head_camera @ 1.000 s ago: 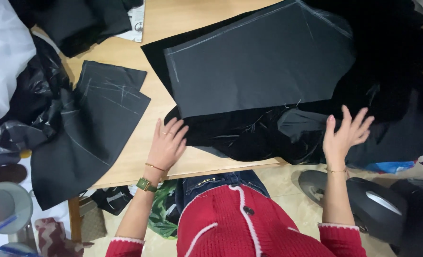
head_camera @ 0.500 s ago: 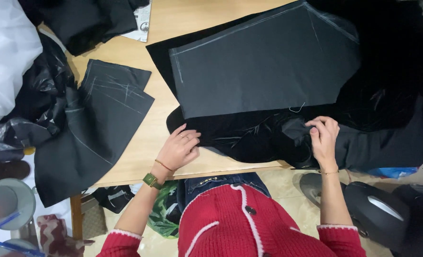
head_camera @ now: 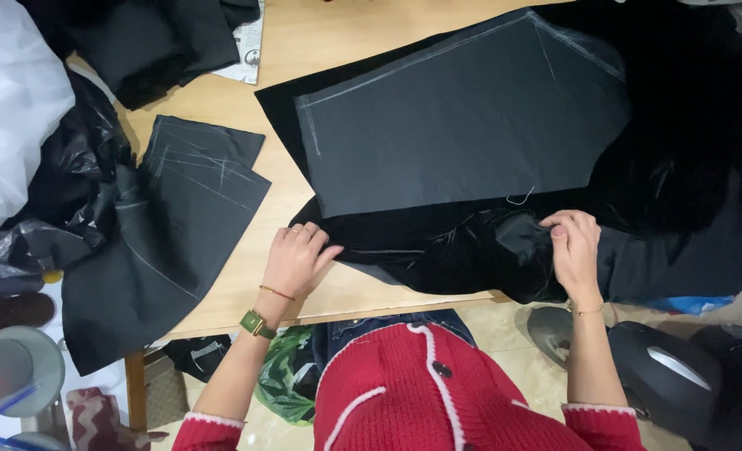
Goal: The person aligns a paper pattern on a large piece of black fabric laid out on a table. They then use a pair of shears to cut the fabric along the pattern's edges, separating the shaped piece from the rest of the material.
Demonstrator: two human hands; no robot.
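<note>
Across the wooden tabletop [head_camera: 304, 83] spreads black velvet cloth [head_camera: 438, 246], a chalk-marked grey pattern piece [head_camera: 463, 125] lying on top. The left hand [head_camera: 297, 259] rests flat with fingers together on the cloth's near corner; the right hand [head_camera: 573, 244] pinches a bunched fold. Pulling that fold could, by the look of it, drag the slippery velvet and shift the pattern piece off its line. A printed paper scrap [head_camera: 250, 50] lies at the far edge; a white bag [head_camera: 12, 108] bulges at the left.

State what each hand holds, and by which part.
Right hand pinches a fold of the black fabric near its lower edge. Left hand holds nothing, lying flat on that fabric's edge.
</note>
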